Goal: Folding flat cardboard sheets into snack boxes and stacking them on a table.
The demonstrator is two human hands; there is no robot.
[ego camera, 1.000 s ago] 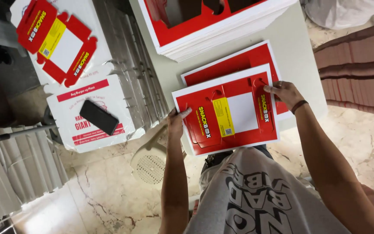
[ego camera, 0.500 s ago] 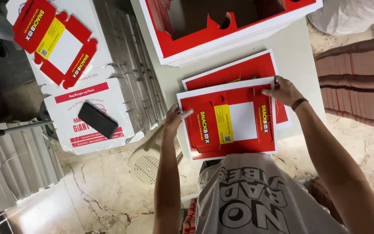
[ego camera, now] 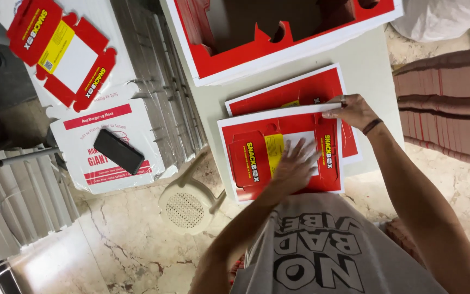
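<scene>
At about nine o'clock of the view a dark phone (ego camera: 118, 151) lies on a white printed box (ego camera: 107, 144), with a loose red and yellow die-cut blank (ego camera: 63, 51) at ten o'clock on a stack of white flat cartons, and a round white stool (ego camera: 185, 208) stands on the marble floor at seven o'clock. Towards the centre, the top cardboard sheet (ego camera: 246, 163) sits on the pale desk (ego camera: 365, 60), overlapping a second red sheet (ego camera: 295, 95) that peeks out at its twelve o'clock edge; a big red tray-like carton (ego camera: 278, 51) fills the desk's far side. The left hand (ego camera: 295, 166) presses flat on the middle of the top sheet, fingers spread and slightly blurred, gripping nothing. The right hand (ego camera: 352, 111), at the sheet's two o'clock corner, has its grip pressed together on the white border there, pinching the edge. The step in hand looks like punching the printed blank free of its sheet: one palm bears down while the other holds the border. The next move probably calls for steady pressure along the cut lines so the tabs do not tear. The sheet itself is flat and thin, red with a yellow panel and a white panel, framed by a white margin, and it hangs a little over the desk's near edge.
</scene>
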